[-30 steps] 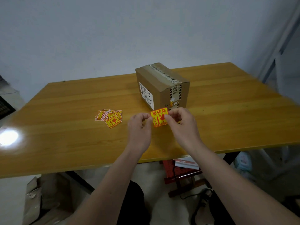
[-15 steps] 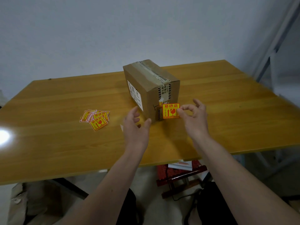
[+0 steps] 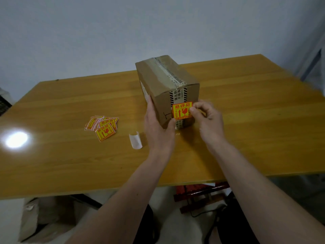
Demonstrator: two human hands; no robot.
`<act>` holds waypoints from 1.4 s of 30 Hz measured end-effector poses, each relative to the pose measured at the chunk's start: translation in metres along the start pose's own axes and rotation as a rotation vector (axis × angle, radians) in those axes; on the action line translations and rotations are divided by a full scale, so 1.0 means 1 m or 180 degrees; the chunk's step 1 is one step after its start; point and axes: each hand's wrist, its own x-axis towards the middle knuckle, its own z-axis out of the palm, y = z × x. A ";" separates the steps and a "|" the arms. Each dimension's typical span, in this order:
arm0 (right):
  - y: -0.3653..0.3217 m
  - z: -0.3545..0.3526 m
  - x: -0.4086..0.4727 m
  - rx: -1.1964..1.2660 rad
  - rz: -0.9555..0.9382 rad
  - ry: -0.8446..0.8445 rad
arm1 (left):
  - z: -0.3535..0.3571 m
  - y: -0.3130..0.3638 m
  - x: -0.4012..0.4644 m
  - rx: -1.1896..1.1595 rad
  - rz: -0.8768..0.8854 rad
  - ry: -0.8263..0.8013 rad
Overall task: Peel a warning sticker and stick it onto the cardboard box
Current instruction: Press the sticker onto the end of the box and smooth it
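Observation:
A taped cardboard box [image 3: 163, 81] stands in the middle of the wooden table [image 3: 246, 120]. My left hand [image 3: 157, 127] grips the box's near left corner, fingers on its left side and thumb on the front face. My right hand [image 3: 206, 118] pinches the right edge of a yellow-and-red warning sticker [image 3: 181, 110], held flat against the lower front face of the box over the striped tape. A white curled backing paper [image 3: 135, 140] lies on the table to the left of my left hand.
A loose pile of several more warning stickers [image 3: 102, 126] lies on the table to the left. A bright light reflection [image 3: 16, 140] shows at the table's left end. Under the table stand a red stool [image 3: 198, 194] and a crumpled cardboard box [image 3: 42, 219].
My left hand dropped the backing paper and took hold of the box's corner. My right hand carried the sticker from mid-air up against the box's front face.

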 end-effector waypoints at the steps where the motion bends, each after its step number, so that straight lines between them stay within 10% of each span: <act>1: 0.001 0.001 -0.001 -0.0016 -0.0044 0.0009 | 0.000 -0.001 0.001 -0.0012 -0.0005 0.0009; 42: -0.003 0.019 -0.008 -0.0093 -0.0049 0.0570 | 0.015 0.004 0.007 -0.0249 -0.0193 0.0494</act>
